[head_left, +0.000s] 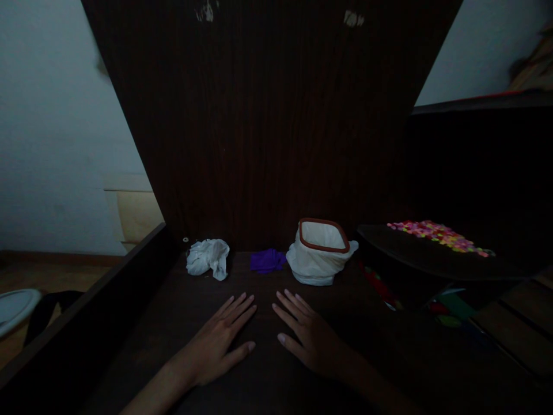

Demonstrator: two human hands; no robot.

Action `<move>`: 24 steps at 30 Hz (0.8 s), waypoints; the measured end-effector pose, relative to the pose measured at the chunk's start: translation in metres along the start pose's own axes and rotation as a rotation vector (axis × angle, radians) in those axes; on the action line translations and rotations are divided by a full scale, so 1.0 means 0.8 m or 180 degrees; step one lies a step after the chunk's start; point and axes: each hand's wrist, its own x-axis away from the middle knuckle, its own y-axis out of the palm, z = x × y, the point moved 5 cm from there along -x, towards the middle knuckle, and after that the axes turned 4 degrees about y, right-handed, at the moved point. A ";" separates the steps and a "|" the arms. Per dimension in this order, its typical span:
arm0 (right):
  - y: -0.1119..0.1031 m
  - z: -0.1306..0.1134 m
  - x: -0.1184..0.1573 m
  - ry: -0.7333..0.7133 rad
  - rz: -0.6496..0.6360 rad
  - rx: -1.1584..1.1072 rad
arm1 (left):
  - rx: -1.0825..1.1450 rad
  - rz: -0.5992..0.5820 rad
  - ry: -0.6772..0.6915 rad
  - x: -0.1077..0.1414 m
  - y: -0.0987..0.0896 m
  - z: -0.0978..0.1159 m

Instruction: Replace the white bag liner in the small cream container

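Note:
Both palms lie face down on a dark wooden surface. My left hand has its fingers stretched out and holds nothing. To the right of it, my right hand is also flat with its fingers spread. Beyond the left fingertips sits a crumpled white plastic bag. A folded purple cloth-like piece lies between that bag and a small bin. White plastic lines the bin and hangs over its outside, under a brown rim. Neither hand touches these things.
A tall dark wooden panel rises behind the objects. On the left runs a low wooden side edge. At right, a dark curved shelf bears a heap of small colourful pieces. Green and red items show under it.

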 end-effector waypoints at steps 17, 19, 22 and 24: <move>0.002 -0.001 0.010 0.0001 -0.0261 0.0055 | -0.0014 -0.0402 -0.0239 -0.003 0.003 0.000; 0.002 -0.001 0.010 0.0023 -0.0276 0.0064 | 0.0009 -0.0405 -0.0252 -0.004 0.002 0.000; 0.000 -0.002 0.009 0.0029 -0.0231 0.0045 | 0.0033 -0.0324 -0.0213 -0.004 0.000 0.001; -0.001 -0.003 0.009 0.0034 -0.0211 0.0022 | 0.0022 -0.0246 -0.0166 -0.003 0.000 0.002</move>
